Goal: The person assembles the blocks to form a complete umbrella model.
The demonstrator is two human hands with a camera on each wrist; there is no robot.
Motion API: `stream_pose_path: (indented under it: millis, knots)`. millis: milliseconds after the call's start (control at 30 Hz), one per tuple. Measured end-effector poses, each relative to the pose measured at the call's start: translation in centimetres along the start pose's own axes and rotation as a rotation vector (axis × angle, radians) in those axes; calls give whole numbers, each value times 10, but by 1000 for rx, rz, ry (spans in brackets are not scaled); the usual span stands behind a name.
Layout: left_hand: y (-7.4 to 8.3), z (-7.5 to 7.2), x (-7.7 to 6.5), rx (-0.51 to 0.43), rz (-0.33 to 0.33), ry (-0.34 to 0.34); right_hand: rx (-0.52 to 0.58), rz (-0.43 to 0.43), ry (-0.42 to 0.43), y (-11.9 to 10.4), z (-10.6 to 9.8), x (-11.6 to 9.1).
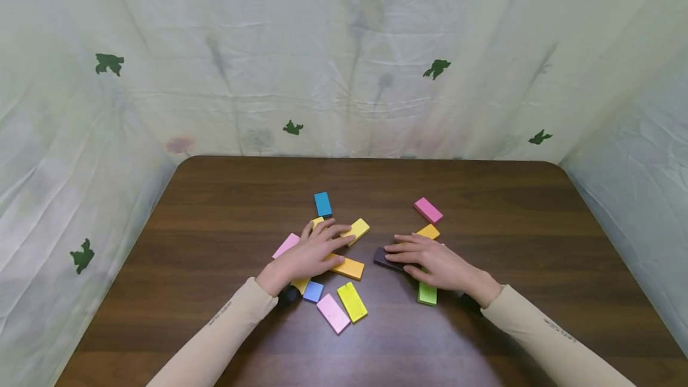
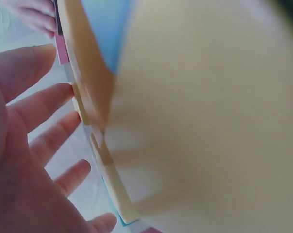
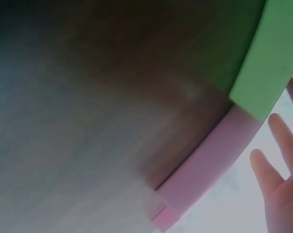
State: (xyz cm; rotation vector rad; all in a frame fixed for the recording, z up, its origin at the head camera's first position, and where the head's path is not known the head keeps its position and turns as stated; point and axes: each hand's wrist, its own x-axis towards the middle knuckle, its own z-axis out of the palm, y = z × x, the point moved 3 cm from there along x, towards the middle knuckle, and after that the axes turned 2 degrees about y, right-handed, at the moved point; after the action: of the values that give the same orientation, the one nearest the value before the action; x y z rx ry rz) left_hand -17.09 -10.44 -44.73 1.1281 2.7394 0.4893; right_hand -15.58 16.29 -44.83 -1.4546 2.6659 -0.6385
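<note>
Fingers spread and palm down, my left hand (image 1: 312,252) lies over a group of flat coloured blocks. Its thumb overlaps an orange block (image 1: 350,268), and its index fingertip is at a pale yellow block (image 1: 359,229). A pink block (image 1: 285,245) peeks out beside the palm. My right hand (image 1: 438,263), fingers extended, covers part of a dark block (image 1: 386,260). A green block (image 1: 427,295) shows below that hand and an orange block (image 1: 429,231) above it. In the right wrist view, a pink block (image 3: 209,150) lies beside the green one, mostly hidden from the head view.
Nearer me lie a light pink block (image 1: 333,314), a bright yellow block (image 1: 352,302) and a small blue block (image 1: 313,292). Farther off are a blue block (image 1: 323,203) and a deep pink block (image 1: 428,210). Patterned cloth (image 1: 344,64) hangs around the brown table (image 1: 500,214).
</note>
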Motion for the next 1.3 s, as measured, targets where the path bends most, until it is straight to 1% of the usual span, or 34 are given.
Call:
stream_pose_path:
  millis: [133, 200, 300, 433, 667, 767, 933, 1067, 1167, 1300]
  knots:
    - [1, -1, 1, 10, -13, -13, -26, 15, 3, -2, 1, 2]
    - [-1, -4, -1, -5, -24, -19, -27, 20, 3, -2, 1, 3]
    - [-6, -8, -5, -39, -56, -40, -13, 24, 5, -2, 1, 1]
    - [-9, -10, -6, -46, -80, -71, 8, 32, 1, -1, 2, -1]
    - [0, -9, 2, 29, -47, -81, 2, 33, 0, 0, 1, -2]
    - [6, -6, 7, 42, -34, -89, -2, 33, 0, 0, 1, -2]
    - [9, -5, 12, 2, -15, -81, -9, 50, -18, 0, 2, -2]
    - [3, -7, 15, -52, -23, -73, 11, 55, -13, 0, 2, -3]
    - [-2, -7, 17, -85, -31, -84, 23, 44, -11, 1, 2, -4]
    - [-5, -8, 18, -100, -23, -94, 33, 45, -30, 1, 1, -4]
